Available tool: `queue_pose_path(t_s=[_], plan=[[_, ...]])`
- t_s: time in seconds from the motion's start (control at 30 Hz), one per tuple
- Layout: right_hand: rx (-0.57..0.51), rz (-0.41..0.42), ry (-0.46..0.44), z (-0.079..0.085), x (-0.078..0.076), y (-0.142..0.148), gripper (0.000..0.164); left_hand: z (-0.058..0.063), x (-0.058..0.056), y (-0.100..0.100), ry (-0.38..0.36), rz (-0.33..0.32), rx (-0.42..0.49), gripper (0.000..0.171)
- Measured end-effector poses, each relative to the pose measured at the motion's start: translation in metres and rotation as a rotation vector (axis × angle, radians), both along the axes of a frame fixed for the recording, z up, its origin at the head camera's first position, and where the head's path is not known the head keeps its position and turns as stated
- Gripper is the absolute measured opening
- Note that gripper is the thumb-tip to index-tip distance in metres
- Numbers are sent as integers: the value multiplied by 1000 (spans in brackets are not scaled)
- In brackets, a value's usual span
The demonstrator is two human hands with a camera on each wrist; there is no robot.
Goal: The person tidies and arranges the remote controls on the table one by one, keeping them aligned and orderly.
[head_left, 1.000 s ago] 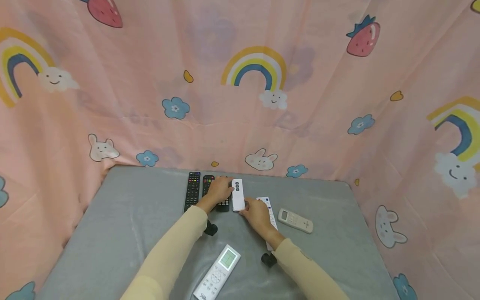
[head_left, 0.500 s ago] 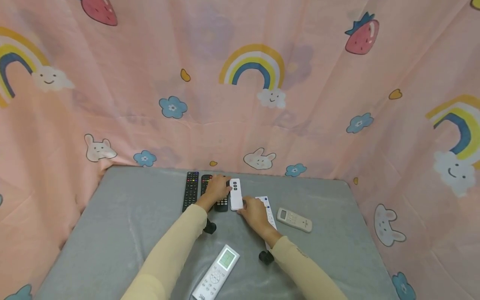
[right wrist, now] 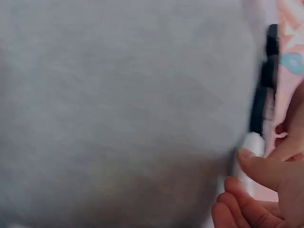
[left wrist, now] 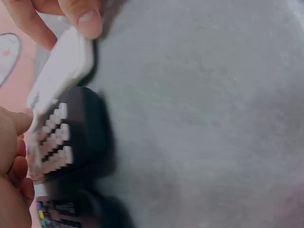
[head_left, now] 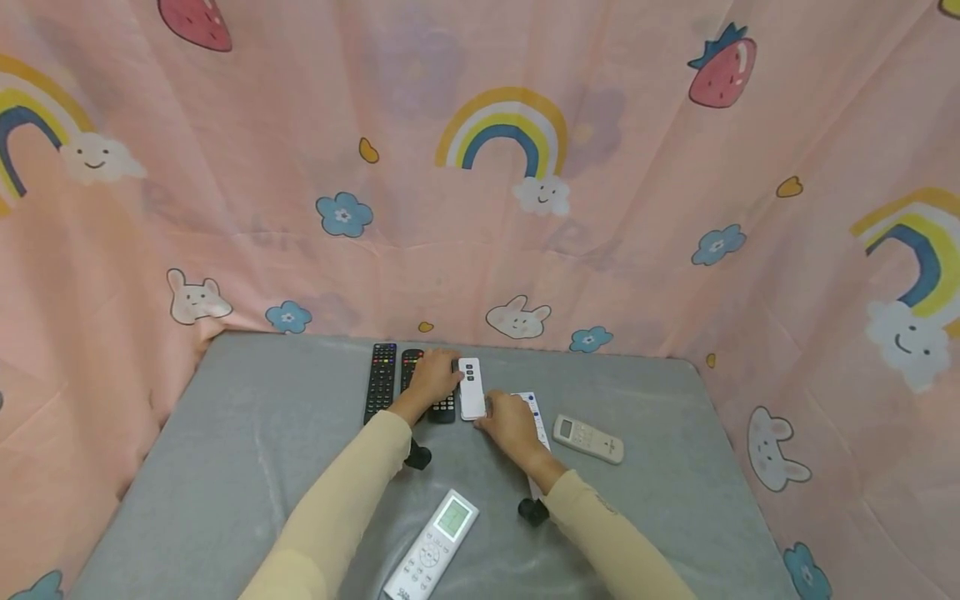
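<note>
A slim white remote control (head_left: 472, 392) with a few dark buttons lies at the right end of a row of remotes near the table's far edge. My left hand (head_left: 433, 377) holds its upper left side, the thumb on the edge, while the hand covers part of the black remotes beside it. With thumb and fingers, my right hand (head_left: 512, 423) pinches its near right corner. The left wrist view shows the white remote close beside a black remote with pale buttons (left wrist: 92, 128). Under my right wrist lies another white remote (head_left: 538, 421), partly hidden.
A black remote (head_left: 381, 379) forms the left end of the row. To the right rests a beige remote (head_left: 588, 439), turned sideways. A larger white remote with a screen (head_left: 432, 546) lies slanted nearer me. A patterned pink curtain (head_left: 637, 292) surrounds the grey table (head_left: 285, 417).
The head view has shifted slightly. Both hands keep their places at the white remote, which has hardly moved.
</note>
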State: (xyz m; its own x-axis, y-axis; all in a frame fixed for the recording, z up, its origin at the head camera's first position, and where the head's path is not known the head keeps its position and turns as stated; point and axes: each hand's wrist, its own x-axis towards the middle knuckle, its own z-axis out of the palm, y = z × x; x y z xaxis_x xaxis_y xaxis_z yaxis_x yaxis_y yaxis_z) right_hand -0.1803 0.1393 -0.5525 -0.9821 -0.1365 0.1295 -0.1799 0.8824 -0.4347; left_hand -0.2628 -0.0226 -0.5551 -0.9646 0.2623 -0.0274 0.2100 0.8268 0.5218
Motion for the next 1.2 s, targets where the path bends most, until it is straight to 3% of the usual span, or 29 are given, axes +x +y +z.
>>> queue_pose_path(t_s=[0.2,0.3,0.57,0.83,1.2], plan=[[-88,-54,-27,36,-5,12,46,17,-2,1,42,-28,134,39],[-118,-59,-30,44,-3,22,46,20,3,6,49,-77,178,35],[-170,-79,-53,34,27,49,42,13,28,23,23,-248,300,27],[-186,-120,-13,18,64,80,40,8,47,45,0,-297,332,27],[-282,-173,24,-10,108,110,44,3,56,70,-31,-293,273,46]])
